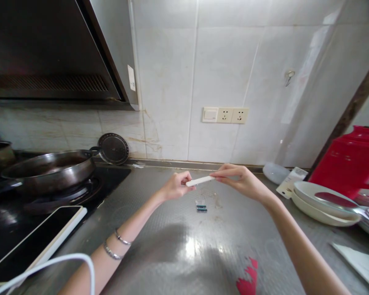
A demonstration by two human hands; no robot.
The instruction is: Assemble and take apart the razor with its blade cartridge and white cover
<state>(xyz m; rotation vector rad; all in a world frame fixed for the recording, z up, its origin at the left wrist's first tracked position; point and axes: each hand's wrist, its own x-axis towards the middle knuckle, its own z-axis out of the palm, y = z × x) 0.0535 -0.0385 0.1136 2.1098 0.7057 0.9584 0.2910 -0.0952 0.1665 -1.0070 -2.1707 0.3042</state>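
Over the steel counter [178, 246], both my hands hold a slim white stick-shaped object [200, 180], perhaps a small remote. My left hand [176, 185] is closed round its left end. My right hand [238, 179] pinches its right end with fingertips. Below the object, on the counter, lie two small dark batteries [201, 206] side by side. My left wrist wears two thin bracelets [118, 244].
At left, a dark pan [49, 169] sits on the black stove, with a tablet [33, 239] and white cable [49, 266] in front. A range hood [55, 53] hangs above. At right stand white bowls [322, 203], a red jug [350, 159] and a socket strip [225, 115].
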